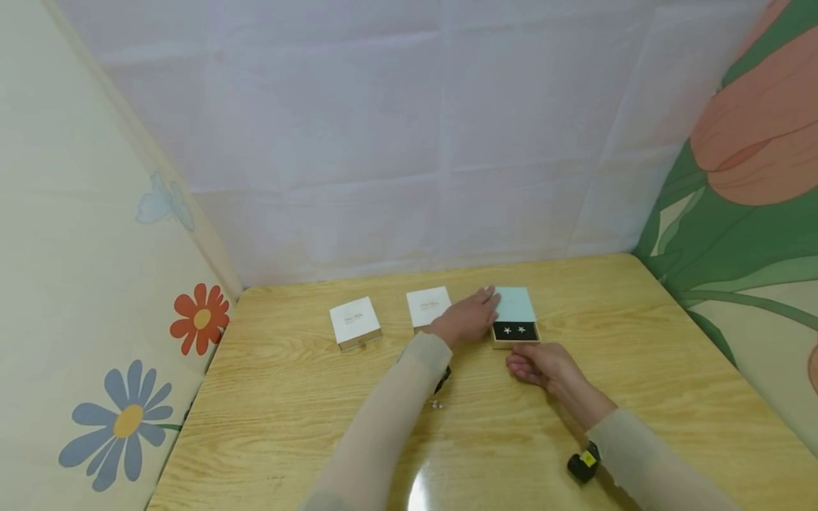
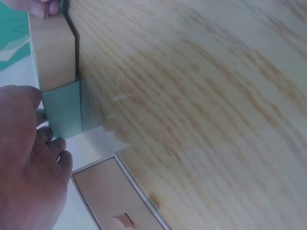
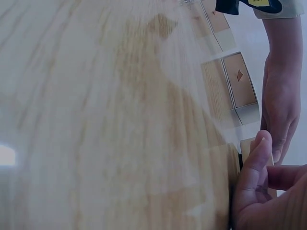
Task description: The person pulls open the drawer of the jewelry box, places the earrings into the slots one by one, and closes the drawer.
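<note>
A teal-lidded jewelry box is at the right of the row, with its tan drawer partly out at the near side. On the drawer's black pad sit two small star-shaped earrings. My left hand holds the box's teal sleeve at its left and far edge, with several fingertips curled by the corner. At the near side, my right hand pinches the drawer front between thumb and fingers; the right wrist view hides most of the box behind this hand.
Two white jewelry boxes stand left of the teal one: a middle box, partly behind my left hand, and a farther box. Small shiny jewelry pieces lie on the wooden table beside my left forearm. A pale cloth wall rises behind.
</note>
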A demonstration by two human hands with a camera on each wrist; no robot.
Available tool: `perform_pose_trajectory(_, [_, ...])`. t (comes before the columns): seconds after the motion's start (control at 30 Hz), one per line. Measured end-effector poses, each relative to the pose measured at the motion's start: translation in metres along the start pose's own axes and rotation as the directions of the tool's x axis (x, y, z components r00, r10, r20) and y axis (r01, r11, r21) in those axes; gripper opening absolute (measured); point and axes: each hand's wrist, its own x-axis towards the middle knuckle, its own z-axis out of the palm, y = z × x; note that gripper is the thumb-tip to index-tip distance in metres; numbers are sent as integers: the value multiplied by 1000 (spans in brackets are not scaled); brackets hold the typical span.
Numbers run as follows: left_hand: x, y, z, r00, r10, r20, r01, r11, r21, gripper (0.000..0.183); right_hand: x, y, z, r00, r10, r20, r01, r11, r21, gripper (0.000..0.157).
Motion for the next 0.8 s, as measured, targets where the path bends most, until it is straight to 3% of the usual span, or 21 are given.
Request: perform_pose_trajectory(0.8, [1, 0, -1, 1000, -3, 31, 3, 1000, -3, 56, 10, -9, 1, 1000, 16, 7, -16, 1000, 21, 35])
